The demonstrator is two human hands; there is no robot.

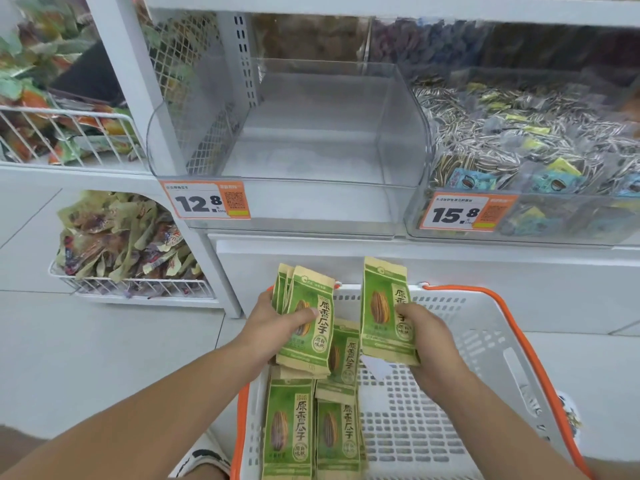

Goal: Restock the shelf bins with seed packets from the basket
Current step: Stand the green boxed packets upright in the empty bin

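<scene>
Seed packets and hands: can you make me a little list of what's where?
left hand: holds a bunch of green seed packets above the basket
right hand: holds one green seed packet upright
basket: white with orange rim, more packets lying at its left side
clear bin: above the 12.8 price tag, nothing in it
neighbour bin: above the 15.8 tag, full of striped seeds in small packs

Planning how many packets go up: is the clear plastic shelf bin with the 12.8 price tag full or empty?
Empty. The clear plastic shelf bin shows only its bare floor and walls, with no packets inside; its orange 12.8 price tag hangs on the front.
</scene>
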